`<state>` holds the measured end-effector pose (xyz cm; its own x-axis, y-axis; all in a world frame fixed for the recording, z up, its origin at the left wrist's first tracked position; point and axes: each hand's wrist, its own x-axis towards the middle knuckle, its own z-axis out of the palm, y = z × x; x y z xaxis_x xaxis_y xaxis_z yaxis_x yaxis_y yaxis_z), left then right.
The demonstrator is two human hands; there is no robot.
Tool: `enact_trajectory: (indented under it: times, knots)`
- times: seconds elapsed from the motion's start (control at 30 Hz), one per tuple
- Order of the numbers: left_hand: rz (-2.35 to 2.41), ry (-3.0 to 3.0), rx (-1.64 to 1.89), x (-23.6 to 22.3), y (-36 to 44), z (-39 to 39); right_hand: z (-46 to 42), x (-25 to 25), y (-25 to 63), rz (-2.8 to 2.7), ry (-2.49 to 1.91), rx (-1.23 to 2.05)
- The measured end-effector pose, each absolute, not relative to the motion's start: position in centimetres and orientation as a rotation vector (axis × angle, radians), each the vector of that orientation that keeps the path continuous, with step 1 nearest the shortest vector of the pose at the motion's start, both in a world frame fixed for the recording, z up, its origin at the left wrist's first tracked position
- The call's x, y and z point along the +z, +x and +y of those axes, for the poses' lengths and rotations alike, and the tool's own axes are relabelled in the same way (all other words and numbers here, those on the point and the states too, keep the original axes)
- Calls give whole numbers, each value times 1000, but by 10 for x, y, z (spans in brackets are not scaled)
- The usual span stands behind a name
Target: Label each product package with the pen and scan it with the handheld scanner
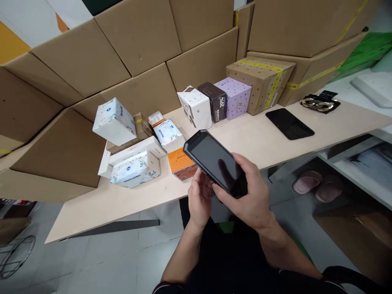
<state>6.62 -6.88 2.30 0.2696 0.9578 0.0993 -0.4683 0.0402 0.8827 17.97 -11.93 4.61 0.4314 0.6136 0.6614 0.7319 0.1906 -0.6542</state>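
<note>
A black handheld device like a rugged smartphone [214,161], its screen dark, is held tilted above the front edge of the table. My right hand [252,196] grips its lower end, with the thumb along one edge and fingers along the other. My left hand [199,198] is curled at the device's left edge, fingertips against it and partly hidden behind it. Just beyond the device lies an orange box [181,161]. To its left are tissue packs with a floral print, one pack [134,169] in front and another [114,120] on top of boxes.
Along the back of the wooden table [153,200] stand a white box [196,108], a dark brown box [214,102], a lilac box [234,97] and a taped carton [260,83]. A black tablet [289,123] lies at right. Large cartons [137,41] wall the back.
</note>
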Motion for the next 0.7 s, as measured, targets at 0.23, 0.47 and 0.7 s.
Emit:
enact_trajectory:
  times: [0.23, 0.47, 0.7]
  knots:
    - [683, 701, 1243, 64, 70, -68, -114, 51, 161, -1338, -1372, -160]
    - [653, 635, 1233, 70, 65, -64, -113, 49, 157, -1372, -1356, -182]
    - [677, 634, 1207, 72, 63, -63, -111, 50, 156, -1409, -1358, -210]
